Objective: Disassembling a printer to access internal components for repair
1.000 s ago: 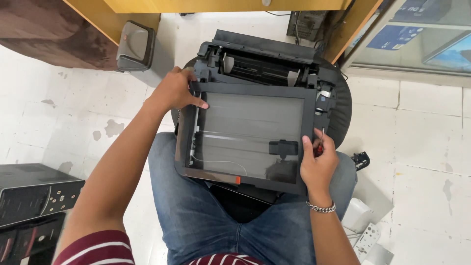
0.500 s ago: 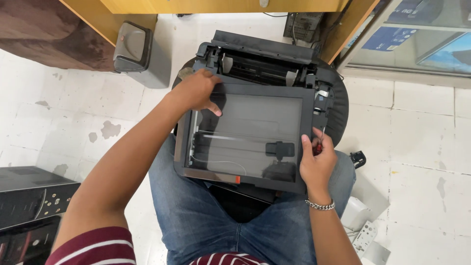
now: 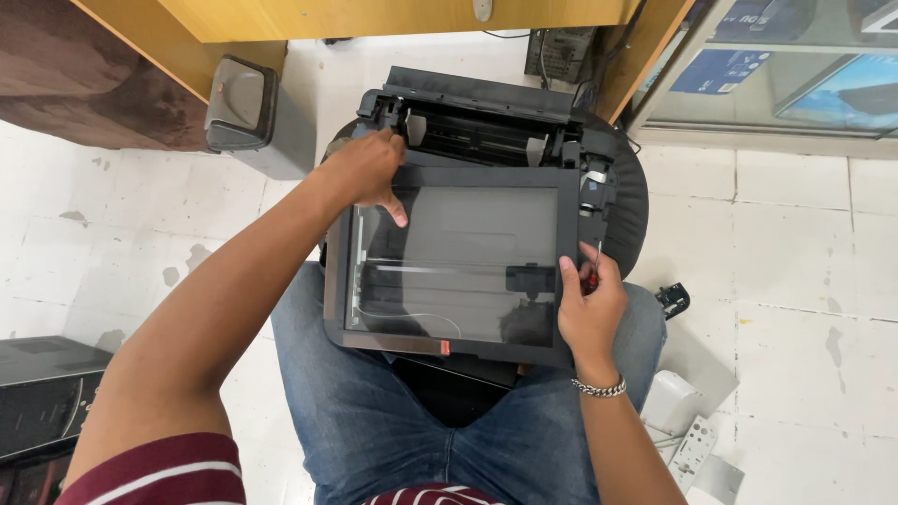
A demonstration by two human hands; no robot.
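A black printer (image 3: 486,122) with its covers off rests on a round black stool (image 3: 634,201) in front of my knees. Its flat scanner unit with a glass top (image 3: 458,262) lies tilted over the printer's front and my lap. My left hand (image 3: 367,170) grips the scanner unit's far left corner, a finger lying on the glass. My right hand (image 3: 589,309) holds the unit's right edge together with a thin red-handled screwdriver (image 3: 593,271).
A grey lidded bin (image 3: 245,112) stands at the left by a wooden desk (image 3: 393,19). Black equipment (image 3: 42,397) sits on the floor at the lower left. White plastic parts (image 3: 687,425) and a small black piece (image 3: 673,299) lie on the tiles at the right.
My left hand has slid from the scanner unit's left side up to its far left corner. The right hand stays on the right edge.
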